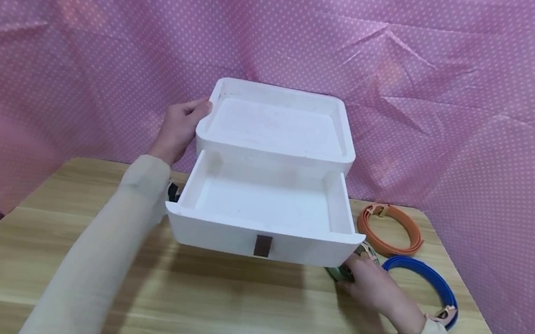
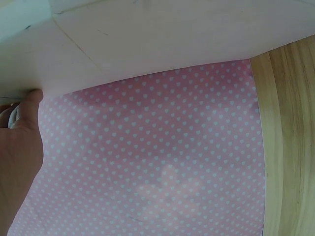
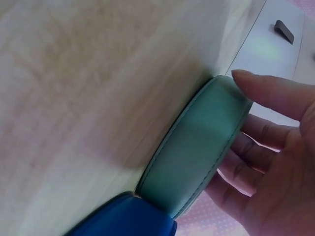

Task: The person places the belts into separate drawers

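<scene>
A white storage box (image 1: 275, 158) with a shallow tray top stands in the middle of the head view, its drawer (image 1: 263, 202) pulled out and bare inside. My left hand (image 1: 178, 126) grips the box's left side, thumb at the top rim; in the left wrist view the thumb (image 2: 30, 110) presses against the white wall. Low at the drawer's right corner, my right hand (image 1: 374, 289) holds a coiled green belt (image 3: 197, 147), thumb at one edge and fingers curled at the other. The drawer front partly hides this belt in the head view.
Right of the box an orange belt (image 1: 409, 224) lies coiled on the wooden table (image 1: 232, 306). Nearer, a coiled blue belt (image 1: 433, 277) lies beside my right wrist; in the right wrist view it meets the green one. Pink dotted cloth (image 1: 283, 25) hangs behind and at both sides.
</scene>
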A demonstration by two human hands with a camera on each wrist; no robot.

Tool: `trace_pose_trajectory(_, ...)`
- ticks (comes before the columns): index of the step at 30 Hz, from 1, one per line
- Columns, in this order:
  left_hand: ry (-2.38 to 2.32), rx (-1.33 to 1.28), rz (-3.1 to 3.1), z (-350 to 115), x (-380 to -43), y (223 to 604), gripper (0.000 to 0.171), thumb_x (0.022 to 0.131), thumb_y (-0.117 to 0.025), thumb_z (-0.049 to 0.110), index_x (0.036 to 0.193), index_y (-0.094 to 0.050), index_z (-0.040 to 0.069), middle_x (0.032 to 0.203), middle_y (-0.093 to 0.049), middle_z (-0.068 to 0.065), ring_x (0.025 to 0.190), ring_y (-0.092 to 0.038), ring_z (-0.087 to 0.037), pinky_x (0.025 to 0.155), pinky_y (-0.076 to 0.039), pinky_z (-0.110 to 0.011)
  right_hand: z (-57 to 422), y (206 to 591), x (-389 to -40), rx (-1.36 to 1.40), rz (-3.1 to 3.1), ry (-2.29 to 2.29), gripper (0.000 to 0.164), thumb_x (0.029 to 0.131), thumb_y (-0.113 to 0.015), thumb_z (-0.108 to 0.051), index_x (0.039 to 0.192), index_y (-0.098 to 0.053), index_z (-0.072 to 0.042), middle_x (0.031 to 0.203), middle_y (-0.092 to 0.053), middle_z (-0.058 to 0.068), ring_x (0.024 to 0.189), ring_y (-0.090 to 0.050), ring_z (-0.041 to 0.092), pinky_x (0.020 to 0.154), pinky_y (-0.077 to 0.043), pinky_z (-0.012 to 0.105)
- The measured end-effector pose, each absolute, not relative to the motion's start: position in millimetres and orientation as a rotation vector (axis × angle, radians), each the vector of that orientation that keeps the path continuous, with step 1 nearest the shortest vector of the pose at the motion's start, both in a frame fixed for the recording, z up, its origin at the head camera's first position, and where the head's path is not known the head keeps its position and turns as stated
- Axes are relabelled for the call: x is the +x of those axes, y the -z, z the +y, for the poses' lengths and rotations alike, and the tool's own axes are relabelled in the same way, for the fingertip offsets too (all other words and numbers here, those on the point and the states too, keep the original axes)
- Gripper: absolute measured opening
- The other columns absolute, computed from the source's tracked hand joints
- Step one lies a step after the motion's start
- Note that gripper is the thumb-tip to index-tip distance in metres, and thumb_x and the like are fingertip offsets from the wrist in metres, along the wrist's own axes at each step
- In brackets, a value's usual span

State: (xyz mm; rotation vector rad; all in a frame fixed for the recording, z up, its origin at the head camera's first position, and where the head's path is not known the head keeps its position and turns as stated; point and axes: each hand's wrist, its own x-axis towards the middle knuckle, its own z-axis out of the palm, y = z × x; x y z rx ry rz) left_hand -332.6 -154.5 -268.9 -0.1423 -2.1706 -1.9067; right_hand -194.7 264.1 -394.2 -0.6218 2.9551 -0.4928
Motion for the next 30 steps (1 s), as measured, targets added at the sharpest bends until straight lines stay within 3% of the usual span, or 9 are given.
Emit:
trace_pose_trajectory(10,1.903,-0.139,-2.171,-153,-331,269,0.051,0.099,-0.057,0.042,0.141,-0.053,0.015,0.143,-0.053,-0.007,0.121,-0.057,-0.024,0.093,-0.053,-0.031,266,396,-197,-0.608,2.929,0.439,0.054,0.084,-0.077,-0.008,0.133,-0.056,-0.004,0.118,-0.065,0.017,0.106,-0.062,0.036,0.087,-0.051,0.058)
trace_pose_trajectory(18,1.894,-0.122,-2.193,-154,-330,270,0.052,0.098,-0.057,0.044,0.141,-0.053,0.015,0.147,-0.048,-0.001,0.127,-0.052,-0.024,0.096,-0.051,-0.032,269,395,-201,-0.788,2.922,0.322,0.051,0.080,-0.081,-0.010,0.126,-0.061,-0.003,0.113,-0.067,0.016,0.099,-0.064,0.036,0.083,-0.053,0.057)
trace_pose_trajectory(26,1.907,-0.142,-2.168,-156,-330,267,0.052,0.098,-0.058,0.043,0.140,-0.054,0.013,0.148,-0.046,-0.001,0.127,-0.052,-0.024,0.095,-0.051,-0.031,277,393,-206,-0.892,2.851,0.433,0.036,0.084,-0.076,-0.007,0.117,-0.065,-0.009,0.106,-0.067,0.001,0.090,-0.060,0.015,0.078,-0.055,0.044)
trace_pose_trajectory(30,1.932,-0.130,-2.160,-154,-332,268,0.051,0.098,-0.060,0.041,0.139,-0.054,0.012,0.149,-0.045,-0.001,0.131,-0.048,-0.024,0.098,-0.050,-0.031,281,389,-202,-0.892,2.865,0.475,0.039,0.085,-0.074,-0.006,0.123,-0.063,-0.009,0.114,-0.065,0.002,0.098,-0.059,0.018,0.082,-0.054,0.046)
